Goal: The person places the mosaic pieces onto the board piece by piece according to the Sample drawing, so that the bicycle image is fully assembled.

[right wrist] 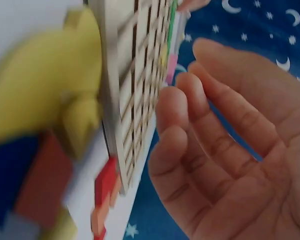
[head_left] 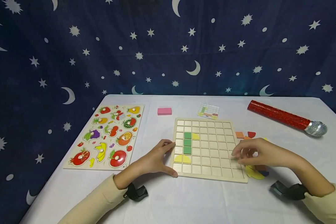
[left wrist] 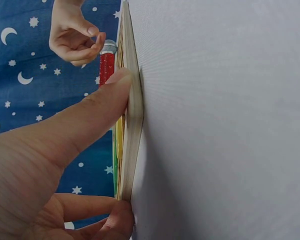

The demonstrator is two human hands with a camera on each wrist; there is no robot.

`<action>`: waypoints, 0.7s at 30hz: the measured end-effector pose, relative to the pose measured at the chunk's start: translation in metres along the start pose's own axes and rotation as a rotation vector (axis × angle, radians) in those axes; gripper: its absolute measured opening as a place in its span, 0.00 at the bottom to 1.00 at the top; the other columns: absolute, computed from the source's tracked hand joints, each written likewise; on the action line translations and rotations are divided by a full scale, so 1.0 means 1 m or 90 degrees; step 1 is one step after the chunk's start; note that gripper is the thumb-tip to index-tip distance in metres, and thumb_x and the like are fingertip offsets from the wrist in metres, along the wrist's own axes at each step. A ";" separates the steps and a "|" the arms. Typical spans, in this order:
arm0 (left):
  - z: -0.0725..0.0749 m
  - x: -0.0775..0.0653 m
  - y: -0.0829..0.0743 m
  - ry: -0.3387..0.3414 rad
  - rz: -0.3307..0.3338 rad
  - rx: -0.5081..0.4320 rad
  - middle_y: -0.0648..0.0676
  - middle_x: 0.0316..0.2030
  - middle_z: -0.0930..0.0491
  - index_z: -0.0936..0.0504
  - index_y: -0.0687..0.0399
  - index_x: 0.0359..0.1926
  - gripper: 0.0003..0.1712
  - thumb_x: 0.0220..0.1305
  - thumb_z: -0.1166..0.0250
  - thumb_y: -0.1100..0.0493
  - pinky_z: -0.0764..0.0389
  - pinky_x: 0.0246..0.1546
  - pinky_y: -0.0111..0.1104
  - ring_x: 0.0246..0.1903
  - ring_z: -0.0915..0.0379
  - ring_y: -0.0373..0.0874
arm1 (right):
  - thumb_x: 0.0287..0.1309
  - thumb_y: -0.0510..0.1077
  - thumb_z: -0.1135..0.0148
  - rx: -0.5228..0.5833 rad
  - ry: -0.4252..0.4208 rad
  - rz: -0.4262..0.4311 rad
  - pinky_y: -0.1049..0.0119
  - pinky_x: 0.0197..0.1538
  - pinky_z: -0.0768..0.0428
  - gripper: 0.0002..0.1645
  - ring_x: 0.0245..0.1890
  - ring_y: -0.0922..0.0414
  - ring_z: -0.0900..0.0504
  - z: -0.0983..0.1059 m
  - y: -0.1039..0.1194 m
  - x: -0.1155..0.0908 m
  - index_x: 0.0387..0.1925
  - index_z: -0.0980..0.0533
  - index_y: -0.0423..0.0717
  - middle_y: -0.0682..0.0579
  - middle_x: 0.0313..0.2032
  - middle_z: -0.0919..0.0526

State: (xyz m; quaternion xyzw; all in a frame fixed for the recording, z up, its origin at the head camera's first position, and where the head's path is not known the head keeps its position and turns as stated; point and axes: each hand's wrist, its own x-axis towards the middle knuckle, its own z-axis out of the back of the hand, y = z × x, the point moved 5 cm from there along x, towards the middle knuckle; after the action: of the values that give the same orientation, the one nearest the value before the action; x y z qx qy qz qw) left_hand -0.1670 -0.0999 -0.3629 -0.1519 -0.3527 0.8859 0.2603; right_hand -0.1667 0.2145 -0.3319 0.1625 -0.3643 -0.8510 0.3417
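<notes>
A square wooden grid board (head_left: 205,153) lies on the table, with three green squares (head_left: 187,142) in a column and yellow quarter-round pieces (head_left: 182,159) in some of its cells. My left hand (head_left: 156,159) rests at the board's left edge, thumb at the near corner and bent fingers farther back; in the left wrist view the thumb (left wrist: 97,112) presses the rim. Over the board's right edge hovers my right hand (head_left: 256,152), fingers loosely bent with nothing between them. Beneath and beside it lie loose yellow pieces (head_left: 254,173), partly hidden by the hand.
A pattern card (head_left: 208,111) and a pink block (head_left: 164,111) lie behind the board. To the left is a fruit puzzle (head_left: 109,137). A red toy microphone (head_left: 285,117) lies at the back right. Orange pieces (head_left: 239,135) sit beside the board's right edge.
</notes>
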 end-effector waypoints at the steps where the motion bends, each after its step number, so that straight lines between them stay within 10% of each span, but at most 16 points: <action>1: 0.000 0.000 0.000 0.000 0.000 0.000 0.63 0.65 0.40 0.38 0.71 0.69 0.60 0.38 0.16 0.54 0.35 0.64 0.45 0.60 0.37 0.51 | 0.56 0.40 0.30 -0.005 0.003 -0.002 0.70 0.33 0.22 0.13 0.28 0.63 0.24 0.002 -0.002 -0.002 0.44 0.19 0.44 0.56 0.33 0.18; 21: 0.000 0.000 0.000 -0.001 0.007 0.000 0.62 0.65 0.40 0.38 0.72 0.69 0.61 0.37 0.16 0.54 0.34 0.63 0.45 0.60 0.36 0.51 | 0.47 0.41 0.26 -0.008 0.109 -0.084 0.71 0.25 0.28 0.16 0.24 0.63 0.28 0.005 -0.033 -0.014 0.41 0.20 0.46 0.62 0.26 0.24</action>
State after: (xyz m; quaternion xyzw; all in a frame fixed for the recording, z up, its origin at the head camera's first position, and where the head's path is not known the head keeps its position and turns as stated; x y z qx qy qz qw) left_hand -0.1673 -0.0996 -0.3634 -0.1531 -0.3524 0.8874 0.2546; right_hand -0.1744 0.2430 -0.3522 0.2562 -0.3169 -0.8568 0.3161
